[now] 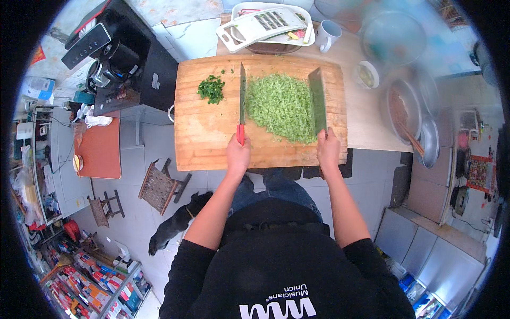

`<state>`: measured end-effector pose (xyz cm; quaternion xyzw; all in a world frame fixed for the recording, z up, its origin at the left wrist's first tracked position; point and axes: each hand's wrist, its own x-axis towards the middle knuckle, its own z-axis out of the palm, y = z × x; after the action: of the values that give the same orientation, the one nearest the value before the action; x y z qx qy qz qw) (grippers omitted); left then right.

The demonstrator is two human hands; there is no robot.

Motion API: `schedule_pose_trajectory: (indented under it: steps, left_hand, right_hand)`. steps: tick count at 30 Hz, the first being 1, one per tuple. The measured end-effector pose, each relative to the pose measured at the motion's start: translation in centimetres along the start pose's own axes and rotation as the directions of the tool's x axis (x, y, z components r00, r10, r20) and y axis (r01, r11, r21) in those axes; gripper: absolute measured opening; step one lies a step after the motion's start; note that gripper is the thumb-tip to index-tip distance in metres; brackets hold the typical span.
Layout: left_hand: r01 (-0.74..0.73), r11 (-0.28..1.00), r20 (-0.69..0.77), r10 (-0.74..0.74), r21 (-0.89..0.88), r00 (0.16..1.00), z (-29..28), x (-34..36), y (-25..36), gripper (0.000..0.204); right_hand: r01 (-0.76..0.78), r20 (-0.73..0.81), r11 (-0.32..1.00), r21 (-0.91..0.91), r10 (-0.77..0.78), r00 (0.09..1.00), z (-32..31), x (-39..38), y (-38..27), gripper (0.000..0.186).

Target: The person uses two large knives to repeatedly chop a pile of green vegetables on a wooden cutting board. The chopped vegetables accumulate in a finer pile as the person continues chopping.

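Note:
My left hand (238,151) is closed round the red handle of a knife (242,93), whose long blade stands on edge on the wooden cutting board (194,138), just left of a mound of finely chopped pale-green vegetable (277,106). My right hand (328,149) grips a broad cleaver (317,98) at the mound's right side, its wide blade tilted. A small pile of chopped dark-green leaves (211,89) lies on the board's upper left, apart from the mound.
Behind the board sit a white tray with a grater (260,29) and a mug (329,35). Steel bowls (427,154) and a small dish (368,74) are right. A black appliance (151,80) stands left. A stool (162,189) and black dog (178,223) are on the floor.

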<state>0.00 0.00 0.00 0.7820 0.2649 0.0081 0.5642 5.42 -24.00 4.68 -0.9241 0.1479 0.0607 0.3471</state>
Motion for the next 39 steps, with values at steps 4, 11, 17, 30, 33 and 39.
schedule_pose_trajectory:
  steps: [4,11,17,30,33,39]
  left_hand:
    - [0.075,0.997,0.048,-0.075,0.007,0.996,-0.4,-0.3,0.6,0.012]
    - [-0.043,0.997,0.049,0.04,0.065,0.998,-0.5,0.0,0.9,0.013]
    - [-0.013,0.995,-0.02,0.015,0.102,1.0,0.4,-0.3,0.5,0.019]
    - [0.008,0.996,-0.038,-0.005,0.087,0.999,0.5,-0.2,0.8,0.018]
    - [0.036,0.996,-0.008,-0.036,0.08,0.999,0.3,-0.3,0.9,0.018]
    - [0.025,0.999,0.023,-0.026,0.022,0.999,-0.4,-0.3,1.6,0.012]
  right_hand:
    - [0.049,-0.004,0.999,0.014,-0.049,0.999,-0.7,-0.8,-1.5,0.029]
    - [0.193,0.093,0.973,-0.126,-0.182,0.979,3.1,-0.9,-4.2,0.027]
    - [0.017,0.077,0.987,0.16,-0.029,0.997,3.2,-0.1,-2.8,0.028]
    - [0.075,0.072,0.996,0.051,-0.078,0.994,1.3,0.6,-1.7,0.025]
    - [0.025,0.094,0.989,0.147,-0.039,0.995,0.7,0.5,-1.6,0.027]
    - [0.052,0.13,0.996,0.076,-0.061,0.99,0.2,1.0,-1.0,0.029]
